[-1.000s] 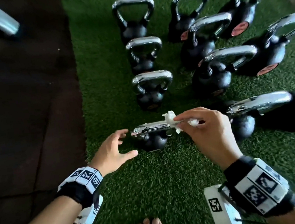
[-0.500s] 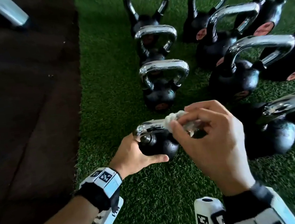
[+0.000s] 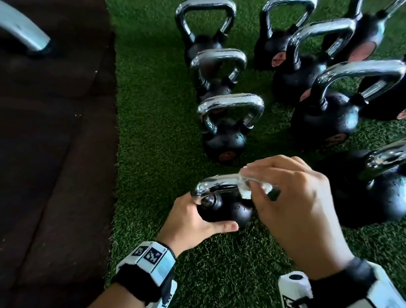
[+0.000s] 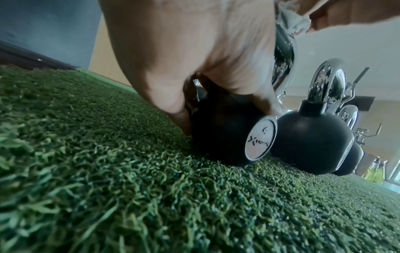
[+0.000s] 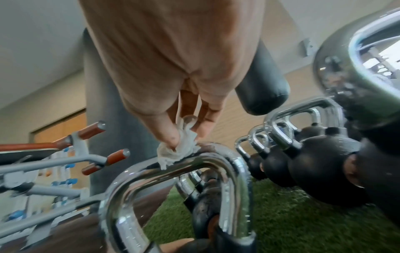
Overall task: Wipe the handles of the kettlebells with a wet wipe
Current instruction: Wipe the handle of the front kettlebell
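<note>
1. Kettlebell (image 3: 228,209) nearest the person stands on the green turf (image 3: 158,123); the left hand (image 3: 192,223) grasps its black body, thumb curled along the front.
2. Right hand (image 3: 296,206) pinches a crumpled white wipe (image 5: 177,150) against the top bar of the chrome handle (image 5: 216,164).
3. Handle looks shiny and beaded with droplets.
4. Other kettlebells (image 3: 224,131) stand in rows just beyond.

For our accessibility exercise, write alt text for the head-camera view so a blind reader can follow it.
A right hand pinches a white wet wipe against the chrome handle of a small black kettlebell, which the left hand grips by its body. It stands on green turf, nearest in a group of chrome-handled kettlebells; dark matting lies to the left.
</note>
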The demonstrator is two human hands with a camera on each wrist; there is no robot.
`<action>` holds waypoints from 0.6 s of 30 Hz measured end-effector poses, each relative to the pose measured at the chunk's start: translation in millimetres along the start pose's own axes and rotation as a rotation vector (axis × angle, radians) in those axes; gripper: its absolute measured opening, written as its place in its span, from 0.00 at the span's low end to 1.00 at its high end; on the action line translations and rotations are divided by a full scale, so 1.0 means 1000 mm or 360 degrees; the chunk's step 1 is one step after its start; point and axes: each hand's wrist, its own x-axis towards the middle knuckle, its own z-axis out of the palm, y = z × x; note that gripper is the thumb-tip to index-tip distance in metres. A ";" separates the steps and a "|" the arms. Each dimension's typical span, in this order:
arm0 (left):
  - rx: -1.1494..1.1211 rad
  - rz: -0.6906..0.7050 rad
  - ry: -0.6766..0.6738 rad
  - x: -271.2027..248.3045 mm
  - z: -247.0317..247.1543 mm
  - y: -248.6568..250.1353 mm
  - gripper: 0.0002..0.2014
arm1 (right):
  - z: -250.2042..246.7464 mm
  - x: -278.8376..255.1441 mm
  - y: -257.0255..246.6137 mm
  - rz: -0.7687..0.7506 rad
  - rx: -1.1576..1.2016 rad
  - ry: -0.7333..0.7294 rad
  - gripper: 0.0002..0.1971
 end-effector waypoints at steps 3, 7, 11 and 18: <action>-0.0005 0.0014 0.0014 -0.001 -0.001 0.001 0.39 | -0.004 0.000 0.009 0.0101 0.0037 0.0138 0.10; 0.0003 -0.0047 0.0008 -0.002 -0.001 0.003 0.38 | 0.008 -0.006 0.007 -0.0008 0.0057 0.0151 0.12; 0.0017 -0.0081 0.0012 -0.003 -0.002 0.008 0.41 | 0.014 -0.016 0.022 0.0186 0.0205 0.0364 0.14; 0.0066 -0.0089 -0.0011 -0.005 -0.006 0.016 0.40 | 0.022 -0.024 0.036 0.0423 0.0364 0.0544 0.15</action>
